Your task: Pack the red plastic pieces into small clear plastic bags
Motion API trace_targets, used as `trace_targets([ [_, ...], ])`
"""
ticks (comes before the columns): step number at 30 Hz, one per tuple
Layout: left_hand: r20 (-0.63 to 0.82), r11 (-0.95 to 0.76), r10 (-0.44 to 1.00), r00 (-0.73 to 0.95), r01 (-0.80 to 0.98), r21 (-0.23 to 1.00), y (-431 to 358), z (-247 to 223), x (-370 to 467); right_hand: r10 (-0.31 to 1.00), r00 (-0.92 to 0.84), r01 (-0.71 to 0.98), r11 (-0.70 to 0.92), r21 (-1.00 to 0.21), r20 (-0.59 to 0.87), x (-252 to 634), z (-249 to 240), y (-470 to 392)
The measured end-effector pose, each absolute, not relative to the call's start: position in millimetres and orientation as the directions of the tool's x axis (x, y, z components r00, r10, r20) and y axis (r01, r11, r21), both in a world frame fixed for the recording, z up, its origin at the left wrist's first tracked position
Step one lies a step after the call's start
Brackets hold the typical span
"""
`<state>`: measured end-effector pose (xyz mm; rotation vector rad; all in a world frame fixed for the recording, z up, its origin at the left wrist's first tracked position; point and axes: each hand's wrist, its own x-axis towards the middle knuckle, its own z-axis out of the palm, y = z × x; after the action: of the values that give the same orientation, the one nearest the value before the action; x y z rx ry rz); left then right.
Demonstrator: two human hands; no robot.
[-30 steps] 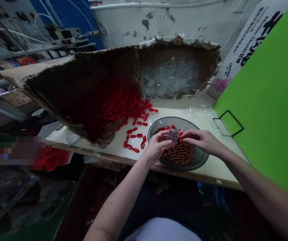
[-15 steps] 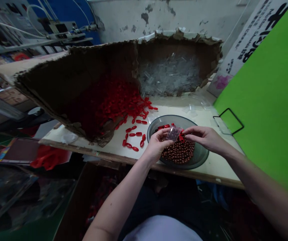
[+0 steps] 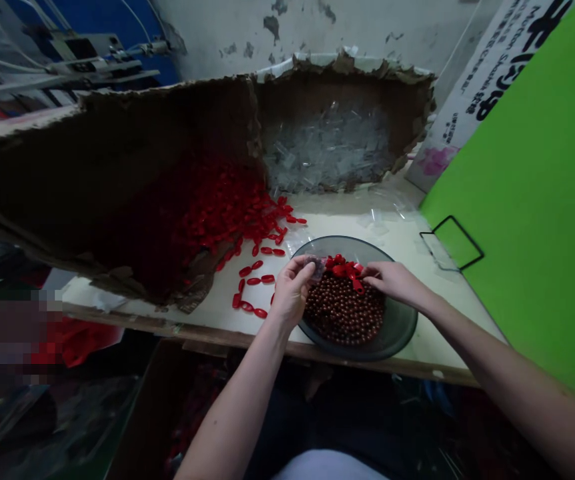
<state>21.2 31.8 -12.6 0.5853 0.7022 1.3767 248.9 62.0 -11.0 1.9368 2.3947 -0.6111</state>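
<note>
A grey oval basin [image 3: 401, 320] holds a heap of shiny brown beads [image 3: 347, 310] with several red plastic pieces [image 3: 340, 267] at its far side. My left hand [image 3: 293, 283] is closed at the basin's left rim, pinching a small clear plastic case [image 3: 316, 265] between thumb and fingers. What lies inside the case is too blurred to tell. Over the beads, my right hand [image 3: 385, 279] has its fingertips pinched on a red plastic piece [image 3: 357, 283], which hangs tilted just above the heap.
A torn cardboard box [image 3: 257, 127] stands behind the basin, with a pile of red pieces [image 3: 227, 207] on its left and clear plastic cases [image 3: 332, 150] on its right. Loose red pieces [image 3: 252, 281] lie on the white table [image 3: 447, 333]. A green board [image 3: 532, 220] with a black wire handle [image 3: 460, 243] stands right.
My left hand has moved left with the clear case, away from my right hand. The right hand stays over the beads with the red piece. The camera view has shifted slightly.
</note>
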Motion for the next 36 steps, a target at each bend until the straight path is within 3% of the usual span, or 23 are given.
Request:
trace_targets([
  [7,-0.118,0.150,0.989,0.093,-0.624,0.767,35,-19,27,0.971,-0.091,0.987,0.058,-0.152,-0.221,220,-38,86],
  [12,-0.132,0.180,0.984,0.124,-0.590,0.787,34,-22,25,0.970,-0.113,0.982,0.077,-0.172,-0.215,223,-28,87],
  [13,-0.135,0.187,0.982,0.131,-0.576,0.796,34,-22,25,0.969,-0.139,0.970,0.090,-0.227,-0.206,226,-23,85],
  [15,-0.136,0.198,0.979,0.153,-0.545,0.814,33,-22,24,0.967,-0.194,0.867,0.089,-0.491,-0.167,229,-11,78],
  [17,-0.135,0.213,0.973,0.185,-0.518,0.828,30,-20,25,0.972,-0.201,0.567,0.015,-0.824,-0.121,229,3,68],
  [18,-0.133,0.220,0.971,0.200,-0.512,0.831,29,-19,25,0.978,-0.179,0.371,-0.034,-0.928,-0.108,228,11,62],
  [20,-0.124,0.225,0.966,0.226,-0.504,0.834,25,-17,28,0.986,-0.124,0.071,-0.105,-0.992,-0.113,223,23,50],
  [23,-0.103,0.219,0.961,0.257,-0.476,0.852,20,-15,32,0.987,-0.097,-0.118,-0.136,-0.984,-0.124,215,37,38],
  [27,-0.096,0.218,0.948,0.302,-0.401,0.890,16,-12,38,0.984,-0.146,-0.131,-0.123,-0.984,-0.104,211,42,33],
  [36,-0.121,0.251,0.923,0.365,-0.334,0.908,13,-3,46,0.958,-0.283,0.086,-0.024,-0.996,-0.047,215,37,31],
])
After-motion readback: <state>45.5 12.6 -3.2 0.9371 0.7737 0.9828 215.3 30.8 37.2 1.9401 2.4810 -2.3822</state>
